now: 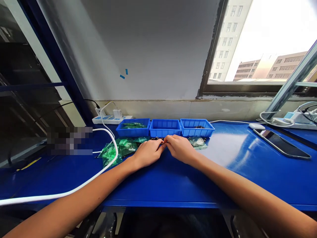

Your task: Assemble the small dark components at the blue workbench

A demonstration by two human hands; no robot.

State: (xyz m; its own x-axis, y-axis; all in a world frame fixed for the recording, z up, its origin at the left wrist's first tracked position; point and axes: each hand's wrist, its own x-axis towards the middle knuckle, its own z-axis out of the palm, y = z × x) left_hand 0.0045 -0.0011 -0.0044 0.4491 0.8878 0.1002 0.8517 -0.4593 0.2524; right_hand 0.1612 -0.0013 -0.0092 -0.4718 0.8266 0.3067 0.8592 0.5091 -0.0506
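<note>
My left hand [148, 152] and my right hand [180, 148] meet over the middle of the blue table, fingertips pinched together. Whatever sits between the fingers is small and dark, too small to name. Just behind them stand three blue bins: the left bin [133, 133] has green packets in it, the middle bin [165, 133] shows a bare blue inside, and the right bin [198, 132] contains a few dark small pieces. Some dark bits [155, 138] lie behind my left hand. Green plastic bags [111, 153] lie left of my hands, and a clear bag [197, 142] lies to the right.
A white cable [117, 148] curves over the green bags and past my left forearm. Power strips stand at the back left [111, 118] and right [297, 122]. A phone [282, 142] lies on the right of the blue table [173, 191]. A wall rises behind.
</note>
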